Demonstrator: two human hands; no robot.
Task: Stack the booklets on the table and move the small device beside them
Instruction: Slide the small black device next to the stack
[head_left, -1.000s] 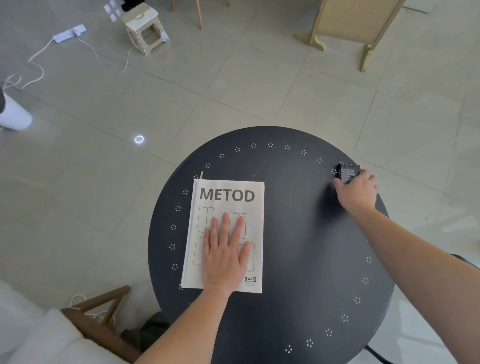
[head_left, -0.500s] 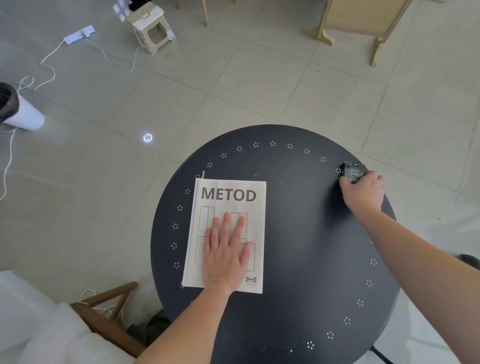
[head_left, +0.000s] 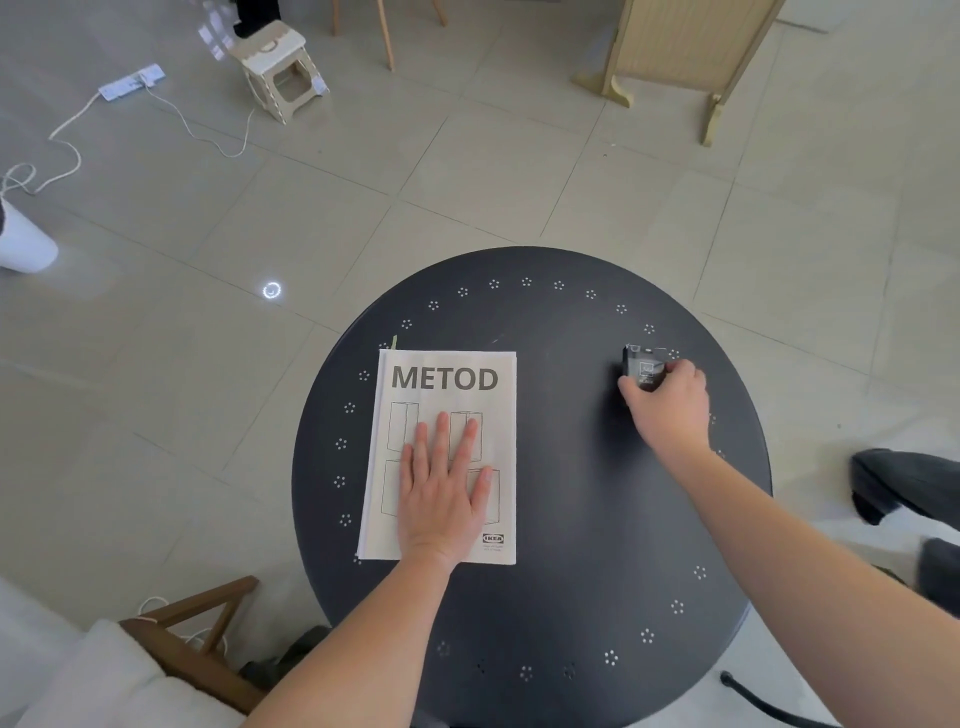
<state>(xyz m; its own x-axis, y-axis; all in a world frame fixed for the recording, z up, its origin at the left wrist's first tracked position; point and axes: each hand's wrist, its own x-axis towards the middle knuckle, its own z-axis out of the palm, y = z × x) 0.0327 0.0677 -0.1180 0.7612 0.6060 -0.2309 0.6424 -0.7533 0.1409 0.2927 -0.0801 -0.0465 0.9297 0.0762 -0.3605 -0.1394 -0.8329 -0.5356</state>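
Our right fingers (head_left: 680, 370) are curled around the small device (head_left: 643, 368), a dark boxy thing with a pale label on top, gripping it near the far right part of the round black desk (head_left: 561, 467); whether it rests on the surface or is lifted just off it we cannot tell. Our right hand (head_left: 667, 405) covers the device's near side, so only its top and far edge show. Our left hand (head_left: 441, 486) lies flat, fingers spread and holding nothing, pressed palm-down on the booklets (head_left: 447, 395), which sit on the left half of the desk with their edges squared; the top cover reads METOD in bold letters above line drawings of cabinets, and a small logo sits at its near right corner. The device and the booklets are well apart, with bare dark desk between them. On the tiled floor beyond stand a pale folding step stool (head_left: 278, 70) and a white power strip (head_left: 132, 82) with its cord trailing.
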